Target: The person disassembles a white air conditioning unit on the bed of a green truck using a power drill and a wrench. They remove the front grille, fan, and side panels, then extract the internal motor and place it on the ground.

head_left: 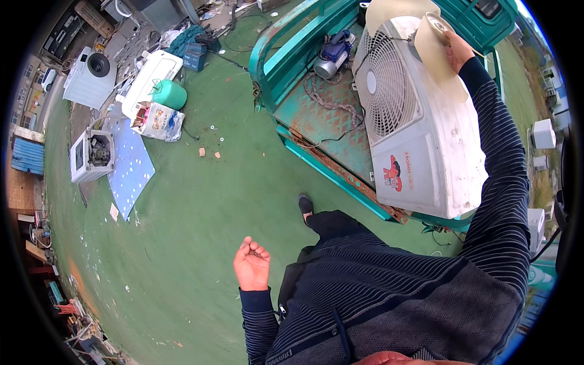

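My right hand (457,51) reaches far forward and grips a cream plastic fan blade (433,42) above the top of a white outdoor air-conditioner unit (426,140). The unit stands on the teal, rusty bed of a small truck (316,115) and shows a round fan grille on its side. My left hand (252,263) hangs at my side over the green floor, fingers loosely curled, holding nothing. A dark striped sweater covers both arms.
A blue and silver pump (331,55) and a coiled rope (328,100) lie on the truck bed. At the left stand a dismantled white unit (91,156), a blue panel (129,167), a green canister (169,94) and white appliance shells (91,76).
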